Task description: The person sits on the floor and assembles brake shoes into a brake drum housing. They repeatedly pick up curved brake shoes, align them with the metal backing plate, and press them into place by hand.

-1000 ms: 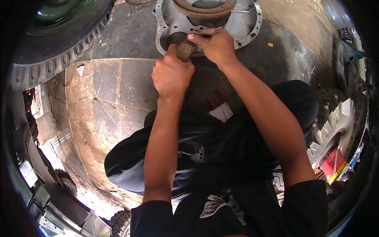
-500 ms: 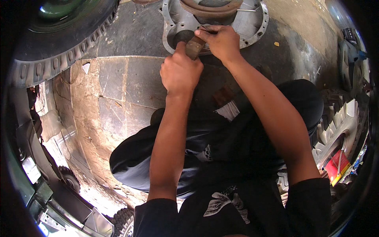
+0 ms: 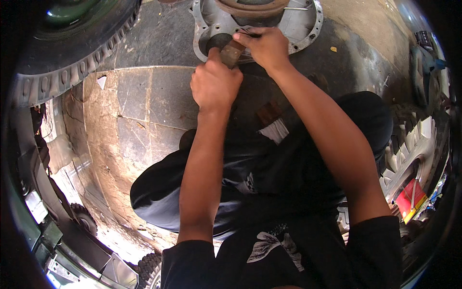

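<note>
Both my hands are together over the near edge of a grey cast-metal housing (image 3: 308, 41) with a rim of bolt holes. Between them is a flat, brown rectangular piece (image 3: 232, 54), whose exact kind I cannot make out. My left hand (image 3: 215, 83) is closed round its lower end, with the index finger pointing forward along it. My right hand (image 3: 267, 50) pinches the upper end between thumb and fingers. Behind the hands, a rusty round ring (image 3: 252, 8) sits on the housing. A round opening (image 3: 217, 42) in the housing lies just beyond my left index finger.
A large tyre (image 3: 82, 67) stands at the far left. On the floor by my legs lies a brown piece with a pale, bristle-like end (image 3: 273, 126). Another treaded wheel (image 3: 406, 149) and a red-and-yellow object (image 3: 410, 200) are at the right. Dark vehicle parts (image 3: 57, 231) line the lower left.
The view has shifted slightly, so the whole scene sits a little further left and up. Both hands keep their hold on the brown piece, with barely any change in pose.
</note>
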The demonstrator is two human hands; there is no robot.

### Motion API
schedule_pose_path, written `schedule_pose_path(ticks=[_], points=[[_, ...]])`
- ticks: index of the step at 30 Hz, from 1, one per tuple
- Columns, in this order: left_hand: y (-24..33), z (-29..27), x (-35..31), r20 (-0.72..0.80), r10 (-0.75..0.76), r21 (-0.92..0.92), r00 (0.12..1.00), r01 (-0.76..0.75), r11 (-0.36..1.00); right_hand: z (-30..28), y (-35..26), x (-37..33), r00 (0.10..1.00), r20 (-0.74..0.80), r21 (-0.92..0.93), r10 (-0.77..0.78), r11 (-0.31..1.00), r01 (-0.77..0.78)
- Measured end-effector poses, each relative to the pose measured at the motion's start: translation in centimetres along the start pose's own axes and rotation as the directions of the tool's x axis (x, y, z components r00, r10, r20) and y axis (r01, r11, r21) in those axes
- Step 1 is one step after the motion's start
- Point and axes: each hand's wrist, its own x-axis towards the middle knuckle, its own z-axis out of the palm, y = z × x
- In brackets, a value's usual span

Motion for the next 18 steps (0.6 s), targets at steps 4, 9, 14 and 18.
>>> schedule_pose_path(ticks=[4, 9, 14, 18], points=[[0.1, -0.2, 0.0, 0.02, -0.017, 0.046, 1.0, 0.016, 0.999, 0.0, -0.3, -0.8, 1.0, -0.012, 0.035, 0.021, 0.999, -0.02], [0.3, -0.6, -0.2, 0.035, -0.004, 0.048, 0.999, 0.003, 0.999, -0.3, -0.4, 0.7, 0.996, 0.034, 0.018, 0.085, 0.996, -0.085], [-0.3, 0.0, 0.0, -0.033, 0.046, 0.008, 0.998, -0.046, 0.999, -0.5, -0.8, 0.9, 0.932, 0.101, 0.327, 0.347, 0.873, -0.361], [-1.4, -0.8, -1.0, -0.066, 0.052, -0.017, 0.996, -0.054, 0.998, -3.1, -3.8, 1.4, 0.946, 0.155, 0.681, 0.284, 0.663, -0.311]])
